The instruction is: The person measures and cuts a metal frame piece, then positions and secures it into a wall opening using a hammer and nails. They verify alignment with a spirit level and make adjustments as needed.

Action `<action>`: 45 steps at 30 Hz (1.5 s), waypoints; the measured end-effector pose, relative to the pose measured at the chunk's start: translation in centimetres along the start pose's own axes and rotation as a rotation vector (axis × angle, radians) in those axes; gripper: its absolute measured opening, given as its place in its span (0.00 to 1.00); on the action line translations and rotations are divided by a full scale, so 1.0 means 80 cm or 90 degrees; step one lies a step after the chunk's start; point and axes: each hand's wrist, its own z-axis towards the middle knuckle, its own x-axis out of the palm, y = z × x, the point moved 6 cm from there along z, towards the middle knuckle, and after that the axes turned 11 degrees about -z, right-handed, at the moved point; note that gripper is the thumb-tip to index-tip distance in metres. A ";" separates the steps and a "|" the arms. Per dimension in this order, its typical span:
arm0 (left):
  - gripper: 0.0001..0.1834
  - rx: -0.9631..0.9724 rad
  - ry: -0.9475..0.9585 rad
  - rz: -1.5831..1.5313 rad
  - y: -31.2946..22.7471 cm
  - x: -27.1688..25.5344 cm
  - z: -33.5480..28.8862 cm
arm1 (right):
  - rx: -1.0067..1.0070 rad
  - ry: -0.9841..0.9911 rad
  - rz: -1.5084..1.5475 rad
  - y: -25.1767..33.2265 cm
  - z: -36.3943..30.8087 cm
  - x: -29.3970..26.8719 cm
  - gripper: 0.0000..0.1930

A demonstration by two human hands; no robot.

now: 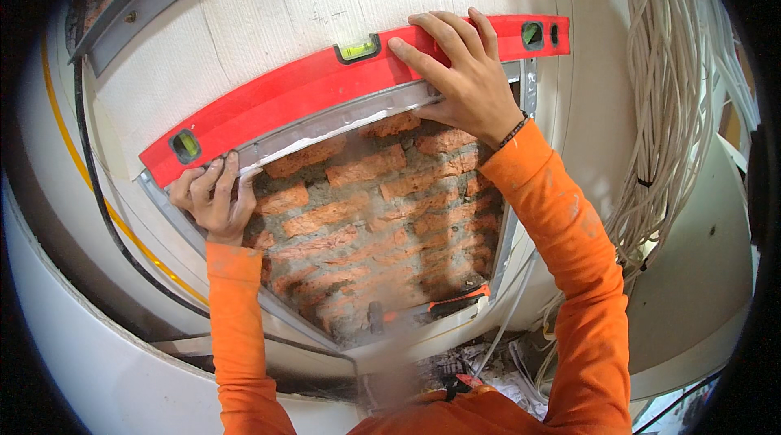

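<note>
A long red spirit level (268,105) lies along the upper metal rail (338,112) of a frame around an opening. It slopes up from left to right in the head view. Its green vials show at the middle and near both ends. My left hand (218,197) is curled round the rail and the level's lower edge near its left end, the thumb underneath. My right hand (464,69) grips the right part of the level from above. Its fingers are spread over the red face, and its thumb presses up at the rail.
Rough brickwork (366,207) shows inside the opening. A tool with an orange and black handle (460,300) lies on the lower ledge. Bundled white cables (663,101) hang at the right. A black cable (102,199) and a yellow line (130,231) run down the left.
</note>
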 end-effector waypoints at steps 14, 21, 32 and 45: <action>0.22 0.003 -0.004 0.003 -0.001 0.001 0.000 | -0.007 0.001 -0.005 0.000 -0.001 0.001 0.46; 0.22 0.011 0.012 0.008 0.001 -0.001 0.001 | -0.007 0.002 -0.005 0.000 -0.002 0.002 0.48; 0.21 0.007 0.012 -0.003 -0.001 0.000 0.003 | -0.014 -0.008 -0.022 0.000 -0.003 0.004 0.47; 0.22 0.013 0.021 -0.001 -0.001 -0.003 0.005 | 0.007 0.011 0.005 0.002 -0.001 0.001 0.45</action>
